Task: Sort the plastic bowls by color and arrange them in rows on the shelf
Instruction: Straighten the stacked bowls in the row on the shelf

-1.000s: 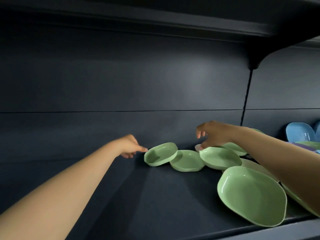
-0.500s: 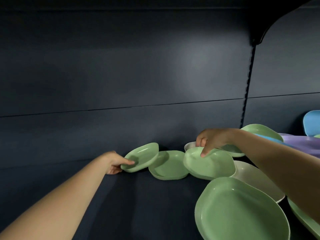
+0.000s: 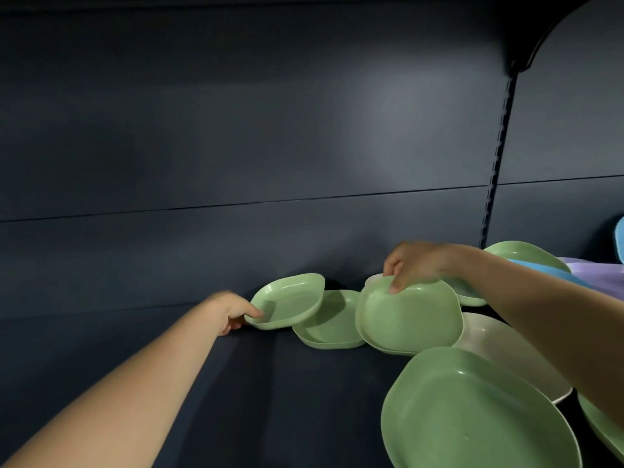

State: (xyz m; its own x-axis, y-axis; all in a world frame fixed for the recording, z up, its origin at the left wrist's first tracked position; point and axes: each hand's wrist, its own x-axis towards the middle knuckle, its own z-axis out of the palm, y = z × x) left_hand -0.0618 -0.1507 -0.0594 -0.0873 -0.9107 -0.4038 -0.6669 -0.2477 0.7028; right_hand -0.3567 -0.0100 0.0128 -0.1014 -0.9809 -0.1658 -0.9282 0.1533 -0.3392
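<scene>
One dark shelf [image 3: 270, 383] (green bowls [image 3: 472, 417]).

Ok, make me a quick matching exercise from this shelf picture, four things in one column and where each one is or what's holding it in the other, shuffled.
Things:
1. tilted green bowl
2. flat green bowl
3. raised green bowl
4. purple bowl

States:
A. far right, behind the right forearm
B. held at its rim by the right hand
C. lying on the shelf between the two held bowls
D. held at its edge by the left hand

Pairs: 1-D, 2-C, 3-B, 4-A

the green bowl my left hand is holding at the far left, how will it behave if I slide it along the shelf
The leftmost green bowl looks like stiff, light plastic, so it should slide easily. It is tilted onto its neighbour, so it may drop flat as your left hand pulls.
</scene>
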